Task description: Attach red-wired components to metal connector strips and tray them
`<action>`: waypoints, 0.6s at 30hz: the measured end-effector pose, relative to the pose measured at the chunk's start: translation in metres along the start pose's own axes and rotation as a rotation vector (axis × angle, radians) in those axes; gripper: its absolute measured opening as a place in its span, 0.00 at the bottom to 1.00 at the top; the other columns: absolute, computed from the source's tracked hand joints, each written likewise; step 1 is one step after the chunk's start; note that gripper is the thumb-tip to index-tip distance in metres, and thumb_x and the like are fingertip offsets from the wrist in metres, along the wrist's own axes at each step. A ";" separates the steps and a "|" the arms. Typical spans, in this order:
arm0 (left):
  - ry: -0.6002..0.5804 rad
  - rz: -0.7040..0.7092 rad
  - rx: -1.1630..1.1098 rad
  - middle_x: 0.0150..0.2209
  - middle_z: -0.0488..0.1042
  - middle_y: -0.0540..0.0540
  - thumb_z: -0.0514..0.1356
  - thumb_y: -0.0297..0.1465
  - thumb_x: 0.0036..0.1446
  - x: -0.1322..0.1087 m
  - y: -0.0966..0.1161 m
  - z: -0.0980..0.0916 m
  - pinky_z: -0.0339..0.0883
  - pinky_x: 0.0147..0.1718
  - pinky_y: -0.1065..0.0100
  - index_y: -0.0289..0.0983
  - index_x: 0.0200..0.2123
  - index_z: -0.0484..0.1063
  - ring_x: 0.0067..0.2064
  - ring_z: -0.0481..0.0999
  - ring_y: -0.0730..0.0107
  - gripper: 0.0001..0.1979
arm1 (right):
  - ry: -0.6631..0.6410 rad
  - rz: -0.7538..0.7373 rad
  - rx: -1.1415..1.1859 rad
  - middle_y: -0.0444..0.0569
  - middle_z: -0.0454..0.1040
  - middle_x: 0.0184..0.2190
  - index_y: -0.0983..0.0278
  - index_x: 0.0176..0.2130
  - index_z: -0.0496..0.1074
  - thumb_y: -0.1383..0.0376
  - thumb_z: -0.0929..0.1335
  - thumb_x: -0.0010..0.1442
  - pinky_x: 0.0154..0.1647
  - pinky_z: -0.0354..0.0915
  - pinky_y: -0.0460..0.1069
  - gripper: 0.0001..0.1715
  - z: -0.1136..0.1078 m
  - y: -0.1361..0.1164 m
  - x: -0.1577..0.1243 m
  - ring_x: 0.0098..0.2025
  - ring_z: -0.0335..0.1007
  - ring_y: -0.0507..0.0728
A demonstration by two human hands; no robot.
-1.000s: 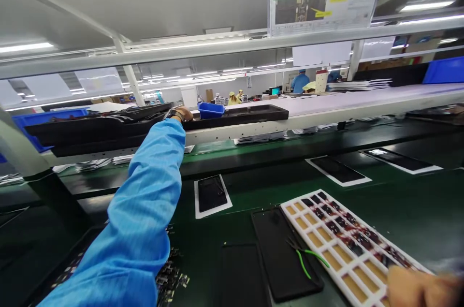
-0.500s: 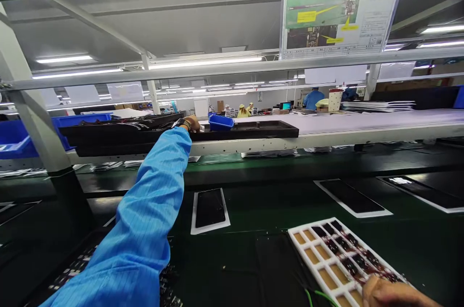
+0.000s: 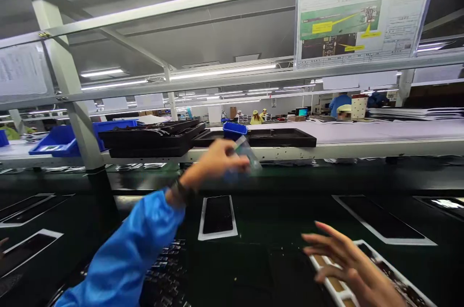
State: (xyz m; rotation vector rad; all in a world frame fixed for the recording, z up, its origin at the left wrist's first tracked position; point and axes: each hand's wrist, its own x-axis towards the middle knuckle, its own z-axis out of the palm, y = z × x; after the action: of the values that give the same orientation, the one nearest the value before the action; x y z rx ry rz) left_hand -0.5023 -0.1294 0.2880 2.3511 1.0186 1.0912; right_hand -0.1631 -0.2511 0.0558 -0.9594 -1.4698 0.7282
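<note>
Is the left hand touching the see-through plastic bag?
Touching. The head view shows the left hand gripping the clear plastic bag, which sticks out from its grasp.

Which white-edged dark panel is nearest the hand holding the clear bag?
The middle dark panel, pictured below the left hand; the others lie well to either side.

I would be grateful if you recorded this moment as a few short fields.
Left grip: closed on a small clear plastic bag, blurred
Right grip: fingers spread, nothing visibly held, in front of a white rectangular compartment tray; contact unclear
Work surface: dark green, with a black rectangular panel on white backing
Shelf: small blue plastic bin beside a shallow black tray
Overhead: printed white sheet with yellow labels
</note>
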 end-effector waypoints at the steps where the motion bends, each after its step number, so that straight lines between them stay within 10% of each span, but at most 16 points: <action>1: -0.102 0.003 -0.055 0.27 0.72 0.50 0.69 0.45 0.57 -0.023 0.005 0.029 0.58 0.28 0.70 0.33 0.32 0.79 0.28 0.66 0.74 0.18 | -0.084 0.033 0.133 0.67 0.76 0.61 0.54 0.70 0.65 0.34 0.68 0.62 0.40 0.80 0.62 0.48 0.022 -0.008 0.008 0.54 0.80 0.74; 4: -0.277 -0.080 -0.161 0.27 0.71 0.52 0.67 0.44 0.59 -0.074 0.015 0.101 0.55 0.27 0.70 0.35 0.34 0.77 0.28 0.64 0.74 0.16 | -0.133 0.195 0.265 0.61 0.83 0.45 0.59 0.65 0.68 0.37 0.70 0.63 0.36 0.78 0.57 0.43 0.079 -0.030 0.018 0.42 0.83 0.67; 7: -0.406 -0.086 -0.127 0.29 0.72 0.51 0.58 0.46 0.67 -0.088 0.017 0.121 0.55 0.27 0.70 0.36 0.33 0.73 0.29 0.66 0.73 0.19 | -0.107 0.255 0.267 0.50 0.79 0.25 0.65 0.51 0.75 0.43 0.72 0.66 0.32 0.72 0.50 0.29 0.101 -0.034 0.010 0.27 0.76 0.57; 10: -0.450 0.010 0.100 0.25 0.70 0.49 0.49 0.51 0.71 -0.058 0.013 0.076 0.53 0.27 0.67 0.37 0.26 0.69 0.27 0.64 0.72 0.29 | -0.028 0.272 0.330 0.48 0.77 0.23 0.65 0.46 0.76 0.45 0.74 0.64 0.29 0.68 0.48 0.27 0.092 -0.025 -0.004 0.24 0.73 0.54; 14: 0.389 -0.116 0.695 0.39 0.79 0.38 0.41 0.42 0.75 0.029 -0.007 -0.023 0.59 0.36 0.65 0.35 0.36 0.75 0.37 0.73 0.62 0.28 | 0.111 0.344 0.382 0.48 0.79 0.27 0.65 0.48 0.77 0.47 0.78 0.59 0.28 0.68 0.48 0.29 0.074 -0.009 -0.022 0.25 0.73 0.54; 18: 0.173 -0.297 0.805 0.45 0.80 0.32 0.46 0.32 0.73 0.089 -0.041 -0.063 0.64 0.44 0.65 0.30 0.47 0.76 0.47 0.77 0.56 0.20 | 0.114 0.353 0.384 0.48 0.79 0.29 0.65 0.45 0.79 0.45 0.79 0.57 0.27 0.68 0.48 0.29 0.071 -0.006 -0.041 0.25 0.71 0.54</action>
State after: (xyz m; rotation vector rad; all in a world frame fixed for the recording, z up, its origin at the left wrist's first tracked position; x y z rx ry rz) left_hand -0.5305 -0.0351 0.3504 2.5465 2.1072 0.8729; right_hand -0.2350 -0.2834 0.0323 -0.9501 -1.0195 1.1465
